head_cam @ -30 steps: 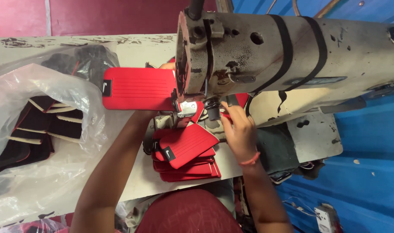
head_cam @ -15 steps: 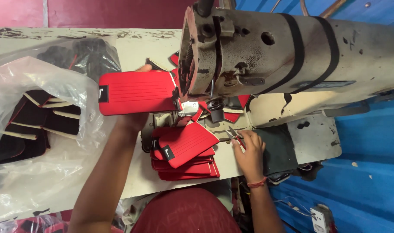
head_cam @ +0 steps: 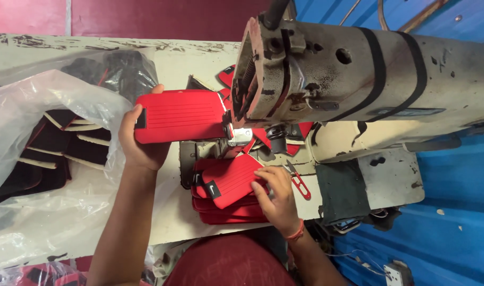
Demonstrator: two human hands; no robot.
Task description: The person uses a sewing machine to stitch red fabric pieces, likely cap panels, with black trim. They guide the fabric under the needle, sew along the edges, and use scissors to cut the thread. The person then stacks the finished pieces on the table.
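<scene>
Red panel (head_cam: 179,116) clamped in left hand (head_cam: 141,143); right hand (head_cam: 276,198) (fingers together) now down on red stack (head_cam: 229,204).

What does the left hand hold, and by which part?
The left hand holds a red ribbed rectangular fabric piece by its left end, near the black tab.

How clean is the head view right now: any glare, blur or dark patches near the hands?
Head view: even, soft light and mostly sharp. The clear plastic bag at the left throws pale glare that veils the dark pieces inside. The sewing machine head shades the needle area beneath it. The left hand on the red panel and the right hand on the red stack look crisp.
</scene>
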